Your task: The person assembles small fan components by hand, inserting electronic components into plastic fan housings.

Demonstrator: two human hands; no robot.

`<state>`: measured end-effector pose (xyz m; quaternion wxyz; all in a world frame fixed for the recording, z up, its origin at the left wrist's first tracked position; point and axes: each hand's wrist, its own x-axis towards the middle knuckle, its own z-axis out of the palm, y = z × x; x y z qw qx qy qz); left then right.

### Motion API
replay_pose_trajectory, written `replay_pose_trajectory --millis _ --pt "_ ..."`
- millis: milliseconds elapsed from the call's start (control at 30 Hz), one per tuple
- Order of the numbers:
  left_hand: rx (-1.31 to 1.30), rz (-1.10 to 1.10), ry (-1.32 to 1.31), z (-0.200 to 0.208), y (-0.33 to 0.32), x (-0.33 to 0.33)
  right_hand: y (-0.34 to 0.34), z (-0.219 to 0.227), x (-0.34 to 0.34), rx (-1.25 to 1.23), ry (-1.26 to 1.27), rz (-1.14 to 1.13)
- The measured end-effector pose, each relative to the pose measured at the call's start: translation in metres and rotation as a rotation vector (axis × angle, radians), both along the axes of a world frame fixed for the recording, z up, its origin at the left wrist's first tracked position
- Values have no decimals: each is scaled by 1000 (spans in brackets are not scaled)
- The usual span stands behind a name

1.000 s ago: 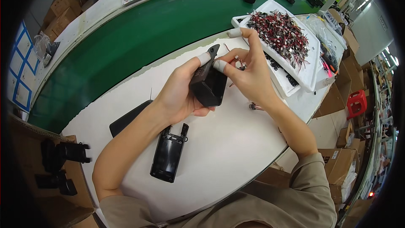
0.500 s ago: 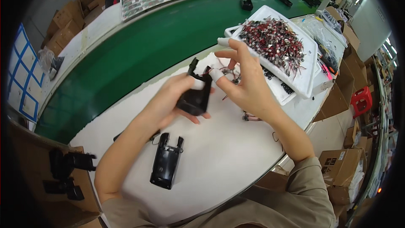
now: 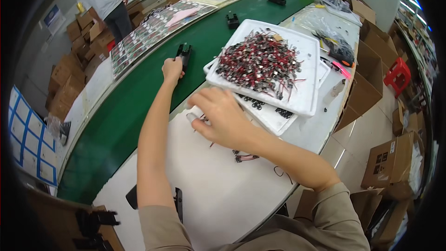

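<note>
Stretched far forward, my left hand (image 3: 173,69) has its fingers closed at the side of a black plastic housing (image 3: 185,54) on the green conveyor belt (image 3: 134,97). Bent fingers and a separate thumb show on my right hand (image 3: 222,116), which is slightly blurred and appears to hold nothing. It hovers above the white work surface (image 3: 204,181), beside small wired parts (image 3: 204,119) that it partly covers. More parts with red and black leads (image 3: 245,157) lie nearer me. Another black housing (image 3: 179,204) is mostly hidden behind my left forearm.
A white foam tray (image 3: 306,97) heaped with small red-and-black wired parts (image 3: 262,62) rests on another tray (image 3: 274,123) at the right. Further housings (image 3: 232,20) sit along the belt. Cardboard boxes (image 3: 388,158) and a red stool (image 3: 397,76) stand right. A person (image 3: 107,4) stands beyond the belt.
My left hand has carried the black housing from over the work surface forward to the belt. My right hand has come away from it, moving down and left. The view has shifted.
</note>
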<state>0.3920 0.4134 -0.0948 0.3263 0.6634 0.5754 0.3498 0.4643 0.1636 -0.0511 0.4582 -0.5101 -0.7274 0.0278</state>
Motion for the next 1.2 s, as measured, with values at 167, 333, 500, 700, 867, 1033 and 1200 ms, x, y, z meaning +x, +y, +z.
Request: replay_pose_trajectory --millis 167,333,500,700,867,1033,1200 --pt "196 44 41 6 -10 11 4 -1 0 -60 0 19" --pt "133 -515 424 61 -94 -50 0 -2 10 -137 -169 44" --pt "-71 -928 1198 113 -198 -163 -11 -9 9 -398 -575 45" --pt "-365 -752 1255 104 -243 -206 -4 1 2 -584 -482 190" --pt "-162 -789 922 109 -208 -191 -3 -2 0 -616 -252 208" --pt "-233 -683 -79 86 -172 -156 4 10 22 -602 92 263" --pt "-739 -569 -890 41 -166 -118 11 12 32 -595 309 245"
